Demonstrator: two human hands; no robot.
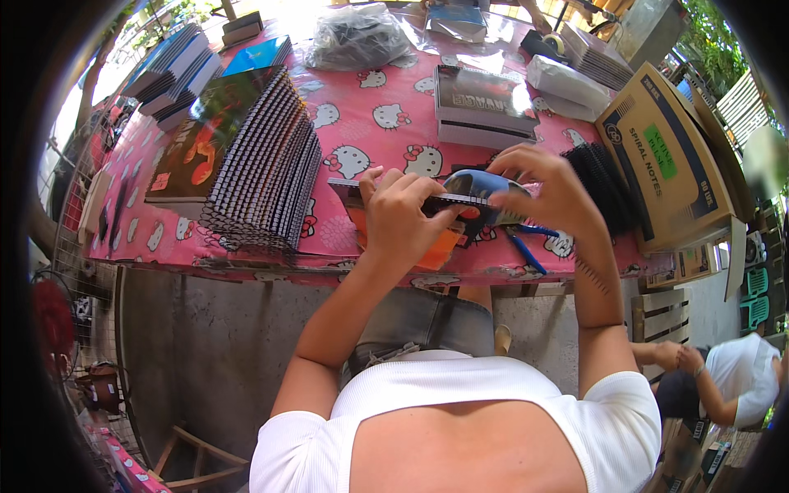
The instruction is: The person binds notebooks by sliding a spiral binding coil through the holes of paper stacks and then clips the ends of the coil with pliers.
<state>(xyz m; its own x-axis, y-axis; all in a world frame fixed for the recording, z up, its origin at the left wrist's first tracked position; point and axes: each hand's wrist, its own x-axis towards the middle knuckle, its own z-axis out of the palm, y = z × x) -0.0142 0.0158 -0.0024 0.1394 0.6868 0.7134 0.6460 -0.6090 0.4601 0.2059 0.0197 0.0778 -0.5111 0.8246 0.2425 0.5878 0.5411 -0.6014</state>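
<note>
My left hand [399,209] is closed on a notebook [349,194], its thumb and fingers pinching the bound edge, which faces up. The notebook's dark cover shows orange below my hand. My right hand [546,182] curls around the right end of that edge, thumb low and fingers arched above. A thin dark spiral coil [592,275] seems to run from there across my right forearm; its hold in the fingers is partly hidden. Behind the notebook lies a shiny blue curved object [477,182] whose kind I cannot make out. Blue-handled pliers [528,253] rest on the table below my right hand.
A tall stack of spiral notebooks [261,164] stands at left, with more stacked books [171,76] behind. Dark-covered notebooks [485,103] lie ahead. Black spiral coils [606,189] sit beside a cardboard box [666,156] on the right. The pink patterned table [329,234] ends before me. Another person [731,378] is at lower right.
</note>
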